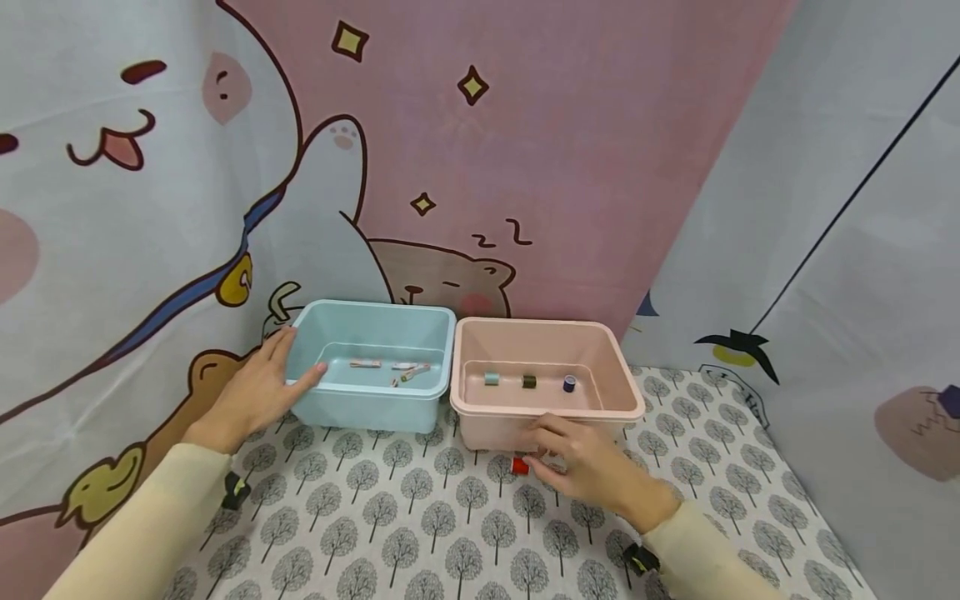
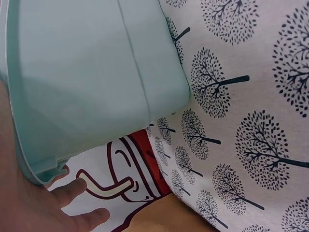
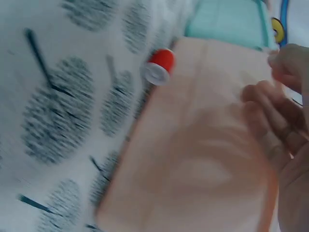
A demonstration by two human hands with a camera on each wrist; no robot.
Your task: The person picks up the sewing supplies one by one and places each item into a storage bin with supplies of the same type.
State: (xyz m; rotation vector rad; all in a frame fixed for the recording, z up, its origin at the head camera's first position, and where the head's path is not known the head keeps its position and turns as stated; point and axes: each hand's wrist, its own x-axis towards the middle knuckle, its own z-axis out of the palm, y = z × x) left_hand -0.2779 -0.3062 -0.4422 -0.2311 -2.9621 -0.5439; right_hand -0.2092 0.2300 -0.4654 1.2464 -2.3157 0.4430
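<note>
My left hand (image 1: 251,392) rests at the left rim of the light blue basin (image 1: 367,410), its fingers spread and fairly straight, with the thumb reaching over the rim. Beside the front wall of the pink basin (image 1: 622,414) is my right hand (image 1: 588,462), fingers loosely bent and nothing visible between them. A red thread spool (image 1: 520,466) lies on the cloth close to its fingertips, against the foot of the pink basin. In the right wrist view the red spool (image 3: 161,65) sits apart from the fingers. Inside the pink basin lie a teal spool (image 1: 491,379), an olive spool (image 1: 528,382) and a navy spool (image 1: 569,383).
Several small patterned stick-like pieces (image 1: 365,363) lie in the blue basin. Both basins stand side by side on a tree-print cloth (image 1: 435,525), close to a cartoon-print curtain (image 1: 570,167) behind. Another light curtain (image 1: 847,275) hangs along the right.
</note>
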